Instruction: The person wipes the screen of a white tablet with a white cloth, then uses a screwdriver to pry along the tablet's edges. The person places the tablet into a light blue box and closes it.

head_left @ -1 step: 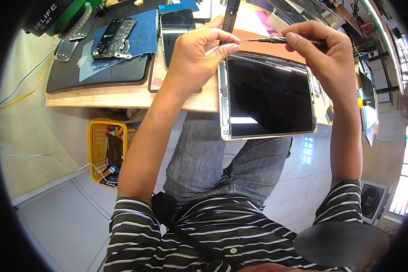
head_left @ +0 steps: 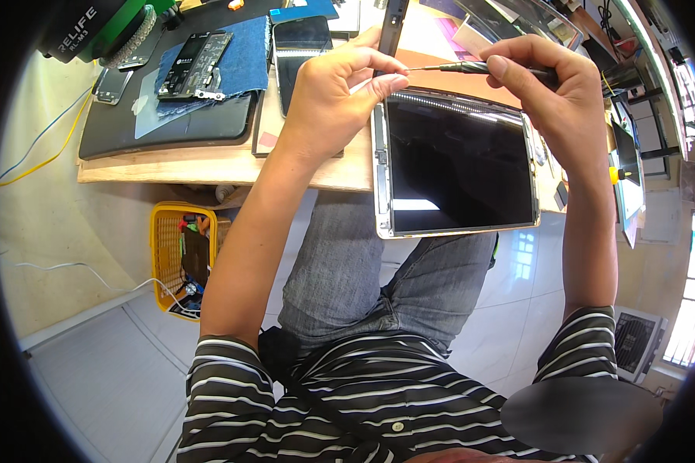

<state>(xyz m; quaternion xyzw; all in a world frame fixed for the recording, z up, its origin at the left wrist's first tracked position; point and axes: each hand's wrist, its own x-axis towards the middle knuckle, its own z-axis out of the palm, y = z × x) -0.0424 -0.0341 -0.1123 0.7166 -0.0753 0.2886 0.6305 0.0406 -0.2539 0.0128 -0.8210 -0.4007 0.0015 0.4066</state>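
My right hand (head_left: 552, 85) is closed around the dark handle of a slim screwdriver (head_left: 471, 68), which lies nearly level and points left. Its thin tip reaches the thumb and index finger of my left hand (head_left: 340, 89). Those fingers are pinched together; anything small between them is hidden. Just below both hands lies a tablet (head_left: 463, 166) with a black screen and a pale frame, whose left border shows bare inner parts. Its near edge overhangs the table above my lap. Right behind my left fingers stands a narrow dark bar (head_left: 392, 35); whether they touch it I cannot tell.
On the wooden table (head_left: 208, 171), to the left, a black mat (head_left: 201, 127) carries a blue cloth (head_left: 247, 54) with a circuit board (head_left: 195, 65). A dark phone-like panel (head_left: 297, 35) lies beside it. A green-and-black device (head_left: 104, 31) overhangs the far left. Below stands a yellow basket (head_left: 162, 247).
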